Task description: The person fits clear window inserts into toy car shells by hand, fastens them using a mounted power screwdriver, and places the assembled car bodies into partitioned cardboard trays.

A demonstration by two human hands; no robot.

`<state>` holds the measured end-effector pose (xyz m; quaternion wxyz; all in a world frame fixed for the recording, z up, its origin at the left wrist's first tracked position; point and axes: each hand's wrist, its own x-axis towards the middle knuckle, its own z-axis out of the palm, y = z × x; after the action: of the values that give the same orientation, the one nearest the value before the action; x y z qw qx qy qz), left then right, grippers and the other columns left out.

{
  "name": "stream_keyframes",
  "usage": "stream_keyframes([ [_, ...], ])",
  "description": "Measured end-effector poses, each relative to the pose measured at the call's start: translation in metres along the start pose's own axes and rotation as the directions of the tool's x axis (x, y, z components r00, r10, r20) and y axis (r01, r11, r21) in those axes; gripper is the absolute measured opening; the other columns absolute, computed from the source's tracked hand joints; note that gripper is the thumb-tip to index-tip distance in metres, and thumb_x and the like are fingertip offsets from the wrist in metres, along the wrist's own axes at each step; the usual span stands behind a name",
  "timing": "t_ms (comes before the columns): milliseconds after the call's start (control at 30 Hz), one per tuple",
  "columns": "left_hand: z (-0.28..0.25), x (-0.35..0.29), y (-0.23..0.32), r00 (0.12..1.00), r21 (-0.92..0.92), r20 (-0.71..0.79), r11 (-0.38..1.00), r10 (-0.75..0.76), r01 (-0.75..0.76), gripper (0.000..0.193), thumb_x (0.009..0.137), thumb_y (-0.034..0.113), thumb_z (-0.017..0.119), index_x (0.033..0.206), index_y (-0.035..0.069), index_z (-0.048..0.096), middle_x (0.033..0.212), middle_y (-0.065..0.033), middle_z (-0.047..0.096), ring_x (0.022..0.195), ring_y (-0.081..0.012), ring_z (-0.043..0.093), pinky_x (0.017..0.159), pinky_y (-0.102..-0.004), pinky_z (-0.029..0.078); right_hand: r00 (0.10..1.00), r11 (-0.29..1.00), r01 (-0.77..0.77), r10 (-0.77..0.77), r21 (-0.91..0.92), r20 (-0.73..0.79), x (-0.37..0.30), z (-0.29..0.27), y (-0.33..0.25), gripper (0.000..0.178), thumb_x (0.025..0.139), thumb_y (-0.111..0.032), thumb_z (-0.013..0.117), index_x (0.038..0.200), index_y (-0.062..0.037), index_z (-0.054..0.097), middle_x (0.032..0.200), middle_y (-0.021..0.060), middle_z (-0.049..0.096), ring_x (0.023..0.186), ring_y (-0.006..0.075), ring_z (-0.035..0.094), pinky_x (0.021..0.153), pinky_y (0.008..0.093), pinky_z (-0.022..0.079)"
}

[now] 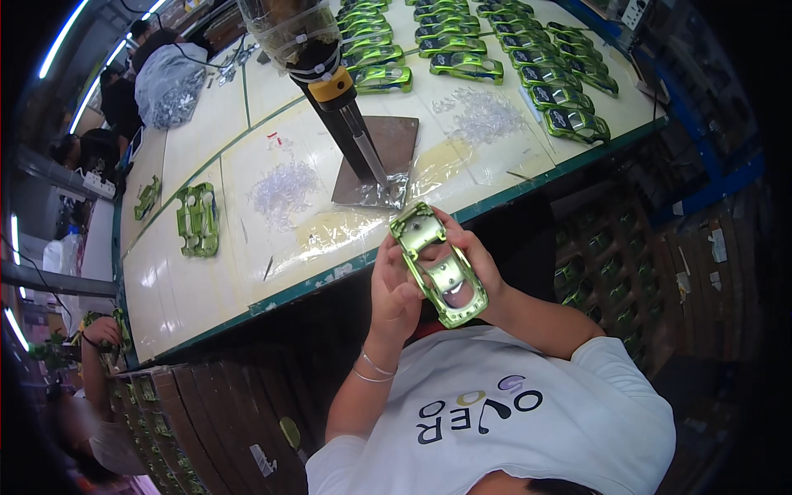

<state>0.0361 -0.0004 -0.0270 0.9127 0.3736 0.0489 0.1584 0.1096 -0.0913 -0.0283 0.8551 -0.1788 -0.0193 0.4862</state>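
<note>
A green toy car body shell [445,280] is held between my two hands in front of my chest, its hollow underside and window openings showing. My left hand [391,285] grips its left side, the thumb lying along the edge. On the other side my right hand [474,260] has its fingers wrapped round the shell. Just beyond the shell stands a machine with a thin metal rod [373,153], its tip down at a dark plate [388,136] on the table. Piles of small clear plastic pieces [285,190] lie left and right of that plate.
Rows of green car bodies [466,66] fill the table's far right. Two more shells [196,219] lie at the left. A bag of parts [169,87] sits at the far left. Stacked trays of green shells [610,272] stand beside me. Another person's hand [102,330] is at the left edge.
</note>
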Motion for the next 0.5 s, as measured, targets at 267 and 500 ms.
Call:
stream_keyframes([
  [267, -0.004, 0.019, 0.004, 0.999, 0.153, -0.002, 0.987, 0.044, -0.043, 0.097, 0.052, 0.038, 0.078, 0.123, 0.002, 0.023, 0.104, -0.0049, 0.047, 0.093, -0.0124, 0.051, 0.080, -0.0246, 0.045, 0.999, 0.996, 0.027, -0.031, 0.090, 0.043, 0.025, 0.012, -0.005, 0.040, 0.082, -0.018, 0.039, 0.119, -0.0092, 0.027, 0.099, 0.0135, 0.050, 0.077, 0.0252, 0.058, 0.068, 0.0325, 0.050],
  [500, -0.005, 0.028, 0.013, 0.999, 0.177, 0.004, 0.983, 0.049, -0.049, 0.105, 0.049, 0.039, 0.079, 0.126, 0.004, 0.017, 0.106, -0.0064, 0.044, 0.095, -0.0143, 0.050, 0.081, -0.0271, 0.043, 0.996, 0.997, 0.065, -0.067, 0.039, 0.063, 0.027, 0.028, -0.006, 0.041, 0.083, -0.018, 0.038, 0.121, -0.0109, 0.024, 0.097, 0.0162, 0.051, 0.070, 0.0278, 0.059, 0.063, 0.0354, 0.051],
])
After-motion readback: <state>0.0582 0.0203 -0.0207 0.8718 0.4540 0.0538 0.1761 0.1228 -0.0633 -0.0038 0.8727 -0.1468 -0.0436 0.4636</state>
